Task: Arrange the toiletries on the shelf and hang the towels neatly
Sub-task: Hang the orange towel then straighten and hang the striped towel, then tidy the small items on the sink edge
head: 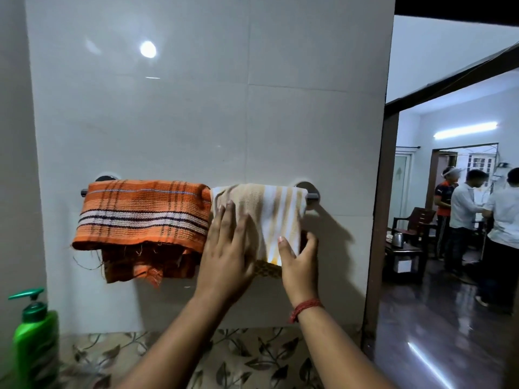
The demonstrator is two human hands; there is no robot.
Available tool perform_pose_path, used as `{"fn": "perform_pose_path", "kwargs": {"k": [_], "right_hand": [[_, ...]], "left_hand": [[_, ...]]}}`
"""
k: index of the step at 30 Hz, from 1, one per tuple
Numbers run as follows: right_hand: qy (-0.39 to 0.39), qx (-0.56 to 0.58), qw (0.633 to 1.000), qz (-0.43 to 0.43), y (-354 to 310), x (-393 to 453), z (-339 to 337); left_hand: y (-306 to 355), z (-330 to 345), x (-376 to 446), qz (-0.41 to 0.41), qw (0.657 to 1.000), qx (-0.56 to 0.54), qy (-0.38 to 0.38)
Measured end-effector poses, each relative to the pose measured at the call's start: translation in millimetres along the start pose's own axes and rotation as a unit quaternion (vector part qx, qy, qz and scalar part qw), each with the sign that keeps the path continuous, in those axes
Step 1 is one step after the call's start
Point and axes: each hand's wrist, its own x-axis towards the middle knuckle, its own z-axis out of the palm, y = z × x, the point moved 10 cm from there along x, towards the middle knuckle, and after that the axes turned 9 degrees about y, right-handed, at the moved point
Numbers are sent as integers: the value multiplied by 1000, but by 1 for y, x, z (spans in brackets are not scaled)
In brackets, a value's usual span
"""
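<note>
My left hand (224,248) flat on striped cream towel (269,217), fingers straight and together, pressing cloth toward wall to smooth folds. My right hand (299,259) pinches towel's lower right edge, thumb in front, fingers curled behind, to tug it level. Towel draped over rail (312,196), just beside orange plaid towel (143,214), already hung. Green pump bottle (35,341) waits lower left.

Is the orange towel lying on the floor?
No, the orange towel hangs over the wall rail, beside the striped towel.
</note>
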Motion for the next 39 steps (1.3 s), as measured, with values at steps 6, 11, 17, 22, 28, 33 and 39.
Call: {"fn": "perform_pose_path", "kwargs": {"k": [6, 11, 17, 22, 28, 33, 39], "right_hand": [[-85, -35, 995, 40, 43, -22, 5], [-141, -54, 984, 91, 104, -51, 19], [-320, -78, 938, 111, 158, -117, 47], [-489, -140, 858, 65, 196, -188, 67], [-657, -232, 710, -104, 218, -307, 51], [-741, -217, 619, -144, 215, -402, 32], [-778, -183, 568, -197, 179, -488, 31]], "left_hand": [[-17, 37, -62, -82, 994, 16, -76], [-43, 60, -112, -89, 979, 127, -130], [-74, 75, -188, -155, 930, 238, -233], [-74, 60, -250, -244, 881, 291, -281], [-61, 5, -377, -362, 793, 345, -350], [-48, -69, -454, -446, 717, 383, -374], [-40, -150, -527, -531, 647, 405, -368]]}}
